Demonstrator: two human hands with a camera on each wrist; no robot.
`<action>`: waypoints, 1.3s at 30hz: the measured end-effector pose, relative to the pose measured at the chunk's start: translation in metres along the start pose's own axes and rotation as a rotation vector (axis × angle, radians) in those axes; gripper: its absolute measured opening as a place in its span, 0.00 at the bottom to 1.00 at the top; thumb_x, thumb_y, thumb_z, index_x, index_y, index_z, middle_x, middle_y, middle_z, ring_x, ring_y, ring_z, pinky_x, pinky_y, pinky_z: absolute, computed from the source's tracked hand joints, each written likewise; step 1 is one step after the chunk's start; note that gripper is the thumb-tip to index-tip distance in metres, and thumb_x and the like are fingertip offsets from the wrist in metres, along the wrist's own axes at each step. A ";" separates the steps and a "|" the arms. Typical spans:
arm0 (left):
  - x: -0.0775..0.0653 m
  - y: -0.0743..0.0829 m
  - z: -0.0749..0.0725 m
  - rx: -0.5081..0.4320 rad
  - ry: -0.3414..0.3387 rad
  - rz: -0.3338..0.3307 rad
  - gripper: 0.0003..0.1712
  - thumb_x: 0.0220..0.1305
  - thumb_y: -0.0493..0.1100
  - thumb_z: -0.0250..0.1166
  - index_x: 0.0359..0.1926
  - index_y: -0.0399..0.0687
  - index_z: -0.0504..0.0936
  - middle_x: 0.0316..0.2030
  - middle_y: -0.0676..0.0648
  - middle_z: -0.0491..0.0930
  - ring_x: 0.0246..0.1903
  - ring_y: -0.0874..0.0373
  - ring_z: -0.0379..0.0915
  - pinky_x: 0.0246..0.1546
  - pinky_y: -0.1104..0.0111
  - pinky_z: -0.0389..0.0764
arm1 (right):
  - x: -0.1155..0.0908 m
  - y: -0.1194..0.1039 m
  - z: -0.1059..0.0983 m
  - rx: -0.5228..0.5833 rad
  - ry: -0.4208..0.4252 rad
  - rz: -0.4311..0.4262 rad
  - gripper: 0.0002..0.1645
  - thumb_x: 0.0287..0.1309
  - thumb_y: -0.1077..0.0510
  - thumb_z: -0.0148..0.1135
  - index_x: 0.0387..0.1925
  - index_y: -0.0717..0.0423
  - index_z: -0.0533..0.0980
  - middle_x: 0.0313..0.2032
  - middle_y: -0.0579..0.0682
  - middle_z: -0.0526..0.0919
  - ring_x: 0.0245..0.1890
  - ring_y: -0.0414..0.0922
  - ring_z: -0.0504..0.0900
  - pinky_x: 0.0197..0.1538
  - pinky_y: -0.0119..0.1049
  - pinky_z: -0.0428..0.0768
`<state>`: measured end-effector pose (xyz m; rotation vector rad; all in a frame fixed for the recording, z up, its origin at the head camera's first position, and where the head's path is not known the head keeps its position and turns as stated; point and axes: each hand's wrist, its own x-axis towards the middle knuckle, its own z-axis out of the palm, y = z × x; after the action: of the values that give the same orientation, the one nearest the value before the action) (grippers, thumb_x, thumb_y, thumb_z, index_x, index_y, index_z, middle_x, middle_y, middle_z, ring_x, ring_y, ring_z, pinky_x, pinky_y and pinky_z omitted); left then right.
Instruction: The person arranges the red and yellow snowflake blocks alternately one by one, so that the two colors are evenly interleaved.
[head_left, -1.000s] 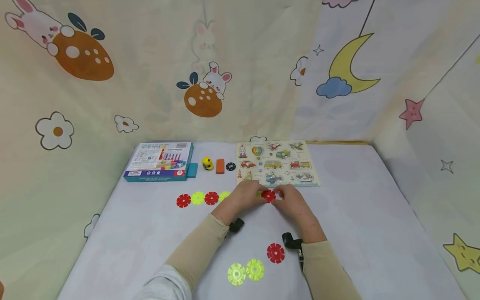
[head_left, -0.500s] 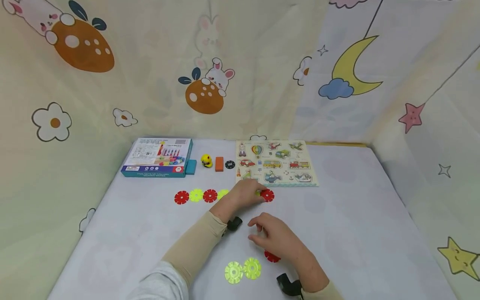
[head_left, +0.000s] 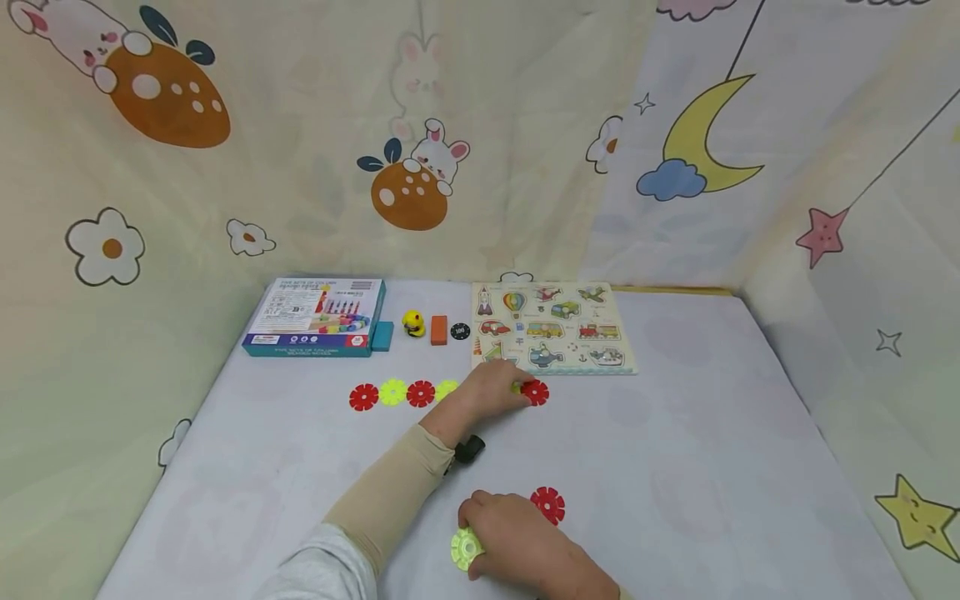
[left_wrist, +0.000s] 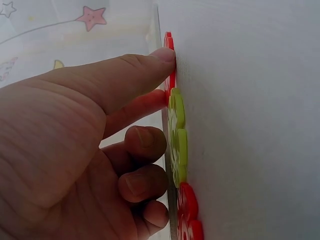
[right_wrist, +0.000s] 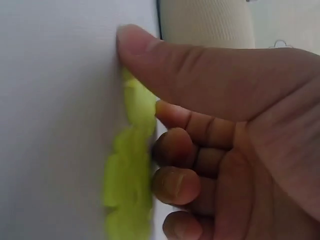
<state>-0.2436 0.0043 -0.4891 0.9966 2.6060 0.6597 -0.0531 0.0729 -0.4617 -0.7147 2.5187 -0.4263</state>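
Note:
Notched flower-shaped plastic discs lie flat in a row, alternating red and yellow-green. At the row's right end, my left hand [head_left: 489,390] pinches a red disc [head_left: 537,392] between thumb and index finger, its other fingers loosely curled. The left wrist view shows the thumb on this disc and a yellow-green disc [left_wrist: 177,142] adjoining it. Nearer me, my right hand [head_left: 521,537] grips a yellow-green disc [head_left: 465,549] by its edges with thumb and index finger. A second yellow-green disc [right_wrist: 127,185] shows under that hand in the right wrist view; the head view hides it.
A loose red disc [head_left: 550,505] lies just beyond the right hand. Along the back stand a boxed set [head_left: 315,318], a teal block [head_left: 382,336], a yellow toy figure [head_left: 413,323], an orange block [head_left: 438,330], a black chip [head_left: 461,332] and a picture puzzle board [head_left: 622,312].
My right hand has let go of the red disc at the row's end and come back toward me onto the yellow-green pair. The left hand has stayed at the red disc.

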 end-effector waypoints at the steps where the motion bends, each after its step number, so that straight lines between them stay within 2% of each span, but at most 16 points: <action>1: 0.000 0.000 0.000 0.000 0.001 -0.002 0.24 0.58 0.52 0.67 0.56 0.53 0.80 0.30 0.60 0.78 0.32 0.61 0.66 0.29 0.70 0.67 | 0.001 -0.001 -0.001 -0.003 -0.005 0.001 0.26 0.36 0.43 0.78 0.37 0.43 0.75 0.30 0.35 0.69 0.28 0.32 0.68 0.36 0.30 0.73; 6: -0.001 0.001 0.000 0.005 -0.006 -0.010 0.25 0.58 0.52 0.66 0.57 0.54 0.79 0.30 0.60 0.76 0.32 0.61 0.66 0.29 0.70 0.66 | -0.001 -0.003 -0.009 0.074 0.005 -0.049 0.19 0.44 0.47 0.74 0.30 0.44 0.72 0.24 0.35 0.68 0.25 0.32 0.67 0.32 0.27 0.70; 9: -0.001 0.001 -0.001 0.016 -0.012 0.000 0.25 0.59 0.52 0.66 0.58 0.53 0.78 0.25 0.59 0.74 0.30 0.61 0.65 0.27 0.70 0.65 | -0.005 -0.002 -0.022 0.152 -0.002 -0.085 0.15 0.50 0.48 0.70 0.26 0.43 0.70 0.19 0.36 0.68 0.21 0.33 0.67 0.28 0.27 0.68; 14: -0.001 0.000 0.000 0.039 -0.014 0.007 0.25 0.60 0.52 0.65 0.59 0.54 0.78 0.22 0.56 0.73 0.28 0.61 0.65 0.27 0.70 0.66 | -0.017 0.013 -0.064 0.289 0.037 -0.116 0.11 0.52 0.53 0.69 0.31 0.42 0.73 0.21 0.35 0.72 0.22 0.32 0.71 0.28 0.28 0.71; 17: 0.000 0.000 0.000 0.054 -0.014 0.002 0.25 0.60 0.53 0.65 0.58 0.55 0.78 0.33 0.57 0.79 0.32 0.63 0.68 0.32 0.71 0.70 | -0.029 0.029 -0.094 0.379 0.109 -0.094 0.12 0.52 0.56 0.69 0.39 0.43 0.77 0.26 0.36 0.76 0.26 0.34 0.75 0.31 0.30 0.76; 21: 0.001 0.000 0.001 0.061 -0.014 -0.008 0.24 0.61 0.53 0.64 0.58 0.55 0.79 0.44 0.56 0.80 0.36 0.64 0.69 0.37 0.70 0.72 | -0.041 0.059 -0.121 0.510 0.227 0.032 0.14 0.53 0.57 0.68 0.43 0.45 0.80 0.30 0.43 0.78 0.20 0.41 0.76 0.26 0.36 0.76; 24: 0.001 0.000 0.002 0.065 -0.015 -0.002 0.24 0.61 0.53 0.63 0.58 0.55 0.78 0.43 0.56 0.80 0.35 0.63 0.69 0.36 0.70 0.72 | -0.039 0.089 -0.126 0.578 0.337 0.153 0.14 0.54 0.56 0.67 0.45 0.49 0.80 0.30 0.49 0.77 0.15 0.44 0.74 0.22 0.37 0.73; 28: 0.001 0.000 0.003 0.081 -0.009 0.016 0.24 0.61 0.54 0.64 0.58 0.55 0.78 0.46 0.56 0.80 0.37 0.63 0.69 0.39 0.71 0.72 | -0.023 0.131 -0.119 0.613 0.456 0.291 0.19 0.58 0.56 0.64 0.52 0.55 0.77 0.32 0.53 0.76 0.20 0.47 0.77 0.26 0.37 0.73; 31: 0.000 0.001 0.002 0.091 -0.003 0.021 0.24 0.61 0.53 0.64 0.57 0.54 0.79 0.46 0.55 0.80 0.38 0.64 0.69 0.40 0.70 0.72 | -0.006 0.155 -0.107 0.630 0.505 0.391 0.21 0.60 0.56 0.61 0.55 0.56 0.75 0.36 0.55 0.76 0.23 0.47 0.79 0.30 0.36 0.76; 36: -0.002 0.005 0.000 0.119 0.009 0.020 0.24 0.61 0.53 0.64 0.57 0.53 0.79 0.46 0.54 0.80 0.39 0.62 0.69 0.42 0.70 0.72 | 0.016 0.173 -0.089 0.690 0.539 0.523 0.21 0.62 0.55 0.59 0.56 0.56 0.74 0.36 0.55 0.75 0.23 0.45 0.79 0.31 0.34 0.77; 39: -0.003 0.007 -0.001 0.144 0.021 0.018 0.24 0.60 0.53 0.65 0.57 0.52 0.79 0.46 0.53 0.80 0.41 0.61 0.70 0.44 0.68 0.72 | 0.021 0.174 -0.083 0.693 0.550 0.557 0.21 0.62 0.54 0.60 0.55 0.56 0.73 0.35 0.55 0.75 0.24 0.46 0.78 0.31 0.33 0.77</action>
<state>-0.2379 0.0059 -0.4844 1.0607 2.6981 0.4946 -0.1836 0.2162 -0.4720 0.4137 2.6075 -1.3162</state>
